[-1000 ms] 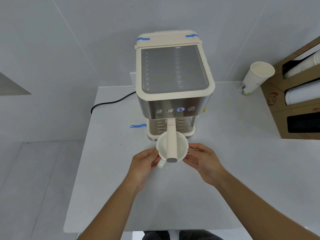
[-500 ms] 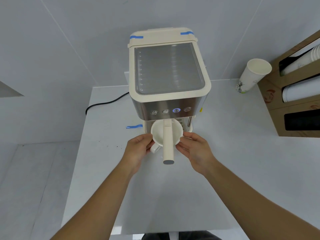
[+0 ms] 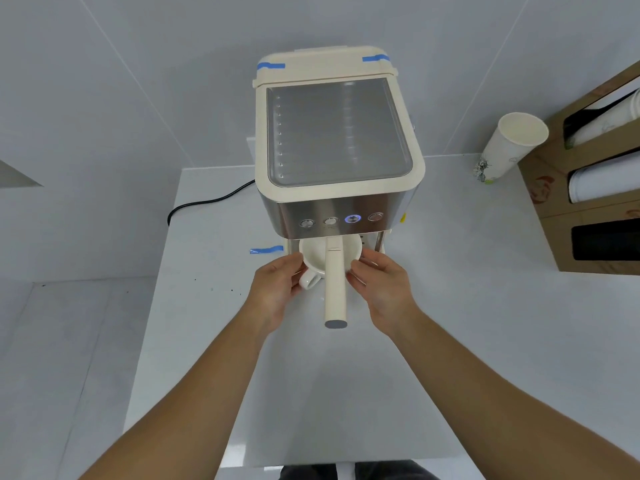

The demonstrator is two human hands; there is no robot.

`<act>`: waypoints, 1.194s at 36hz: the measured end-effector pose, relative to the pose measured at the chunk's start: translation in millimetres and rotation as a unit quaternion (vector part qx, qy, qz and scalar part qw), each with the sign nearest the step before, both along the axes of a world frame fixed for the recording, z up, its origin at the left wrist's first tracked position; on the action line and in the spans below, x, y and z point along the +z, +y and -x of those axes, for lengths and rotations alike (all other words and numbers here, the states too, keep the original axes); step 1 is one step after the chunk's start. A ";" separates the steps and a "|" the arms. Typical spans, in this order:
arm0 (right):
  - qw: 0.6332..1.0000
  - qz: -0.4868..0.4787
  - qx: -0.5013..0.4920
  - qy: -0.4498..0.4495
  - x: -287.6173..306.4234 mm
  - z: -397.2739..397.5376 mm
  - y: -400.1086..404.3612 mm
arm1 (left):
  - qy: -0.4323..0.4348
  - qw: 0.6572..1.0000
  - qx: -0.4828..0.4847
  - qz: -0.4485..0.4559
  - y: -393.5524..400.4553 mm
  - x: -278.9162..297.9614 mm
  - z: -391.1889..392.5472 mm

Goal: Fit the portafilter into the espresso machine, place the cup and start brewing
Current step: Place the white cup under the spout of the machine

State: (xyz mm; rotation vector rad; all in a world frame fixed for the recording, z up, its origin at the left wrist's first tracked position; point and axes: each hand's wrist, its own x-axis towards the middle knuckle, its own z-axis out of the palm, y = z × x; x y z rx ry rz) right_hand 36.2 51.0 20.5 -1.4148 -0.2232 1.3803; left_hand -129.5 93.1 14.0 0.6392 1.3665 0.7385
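A cream and steel espresso machine (image 3: pixel 337 140) stands at the back of the white table (image 3: pixel 450 323). One of its several front buttons (image 3: pixel 352 218) glows blue. The portafilter's cream handle (image 3: pixel 335 289) sticks out from under the machine toward me. A white cup (image 3: pixel 313 259) sits below the machine's front, under that handle, its own handle pointing front-left. My left hand (image 3: pixel 277 289) holds the cup's left side and my right hand (image 3: pixel 381 285) its right side.
A tall paper cup (image 3: pixel 509 147) stands at the back right beside a brown cardboard cup dispenser (image 3: pixel 588 202). A black power cord (image 3: pixel 207 202) runs off the table's left back. Blue tape (image 3: pixel 266 250) marks the table left of the machine.
Both hands have pushed the cup away from me, from in front of the machine to under its front and the portafilter handle.
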 end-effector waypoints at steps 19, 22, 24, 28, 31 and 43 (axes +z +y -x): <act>1.000 0.001 0.012 0.005 8.1 5.7 -18.2 | -0.019 0.994 0.076 0.070 -25.0 -3.8 4.9; 1.000 -0.002 0.000 0.026 12.6 5.5 -19.4 | -0.032 0.992 0.096 0.072 -26.6 -5.0 3.7; 0.999 -0.002 -0.006 0.052 14.8 5.5 -18.0 | -0.035 0.992 0.103 0.070 -25.0 -5.7 1.6; 0.997 -0.007 -0.011 0.082 13.2 4.5 -11.5 | -0.045 0.990 0.115 0.070 -19.5 -5.4 -2.7; 0.996 -0.015 -0.007 0.092 11.2 3.3 -6.5 | -0.050 0.988 0.124 0.073 -15.0 -5.3 -5.4; 0.992 -0.006 -0.003 0.124 11.3 3.9 1.7 | -0.069 0.981 0.149 0.103 -8.6 -2.4 -13.7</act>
